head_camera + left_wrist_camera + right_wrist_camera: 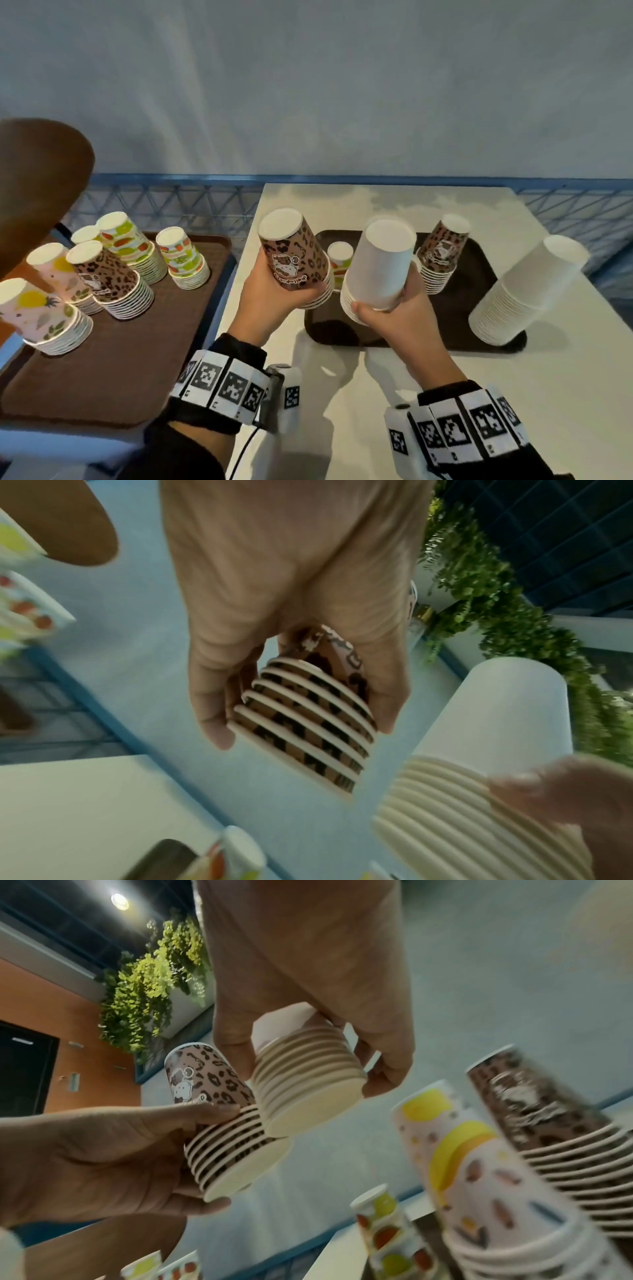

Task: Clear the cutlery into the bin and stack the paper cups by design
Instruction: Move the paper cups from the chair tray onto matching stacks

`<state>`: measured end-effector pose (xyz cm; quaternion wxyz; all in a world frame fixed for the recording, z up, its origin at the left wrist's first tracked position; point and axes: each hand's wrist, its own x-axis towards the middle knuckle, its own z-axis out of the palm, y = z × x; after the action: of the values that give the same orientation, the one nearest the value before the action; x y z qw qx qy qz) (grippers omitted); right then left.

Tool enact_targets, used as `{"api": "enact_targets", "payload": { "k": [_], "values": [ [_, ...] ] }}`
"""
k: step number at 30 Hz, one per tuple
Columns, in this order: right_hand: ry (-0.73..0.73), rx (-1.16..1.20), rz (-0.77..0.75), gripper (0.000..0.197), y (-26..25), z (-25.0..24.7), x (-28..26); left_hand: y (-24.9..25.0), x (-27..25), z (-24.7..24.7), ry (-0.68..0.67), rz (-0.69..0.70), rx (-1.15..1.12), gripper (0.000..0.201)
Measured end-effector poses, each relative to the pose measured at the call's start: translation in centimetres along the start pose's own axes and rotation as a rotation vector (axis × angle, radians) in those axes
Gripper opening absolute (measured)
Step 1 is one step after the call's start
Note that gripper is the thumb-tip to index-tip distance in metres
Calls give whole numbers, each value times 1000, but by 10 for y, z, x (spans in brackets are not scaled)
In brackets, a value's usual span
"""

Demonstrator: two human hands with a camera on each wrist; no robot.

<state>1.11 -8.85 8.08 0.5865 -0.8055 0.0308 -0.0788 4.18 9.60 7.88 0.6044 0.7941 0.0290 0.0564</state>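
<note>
- While we hold both stacks mid-frame above the dark tray (486,260), sorting looks well along: approx. six sorted stacks sit on the brown tray (113,370) at left.
- Left hand (274,298) grips the leopard-print stack (296,255); right hand (397,308) grips the plain white stack (378,270).
- Left to do, we judge: place these two, plus a 2nd leopard stack (442,257), a fruit-print stack (339,260) & a tall white stack (524,291) at right.
- No cutlery or bin in view.
- Cups: thin paper, tapered, upside down, rolled rims ribbing each stack; prob. light, easily crushed.
</note>
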Motion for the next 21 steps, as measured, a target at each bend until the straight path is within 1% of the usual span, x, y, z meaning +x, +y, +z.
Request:
{"api": "enact_targets", "payload": {
  "k": [2,6,7,9,11,13,14,17,19,21],
  "values": [
    [29,19,13,80,6,-30,0,25,5,26,-37,27,-18,86],
    [114,-8,46,92,20,-81,2,75,24,80,-116,125,-57,96],
    [132,-1,41,92,22,-93,2,85,31,94,-119,126,-68,98],
    [169,17,34,84,25,-117,2,103,45,125,-138,110,-108,100],
    [199,24,32,78,28,-137,1,114,58,156,-170,87,-157,95],
    [226,6,42,81,30,-153,0,117,70,184,-176,58,-161,87],
    [241,5,48,82,32,-160,1,116,76,197,-171,49,-156,86],
    [277,5,53,79,37,-176,2,107,88,231,-139,20,-121,86],
    [304,-14,54,79,41,-183,1,98,93,247,-126,6,-68,84],
    [317,-23,62,77,44,-186,0,90,97,259,-146,1,-26,82]
  ]
}}
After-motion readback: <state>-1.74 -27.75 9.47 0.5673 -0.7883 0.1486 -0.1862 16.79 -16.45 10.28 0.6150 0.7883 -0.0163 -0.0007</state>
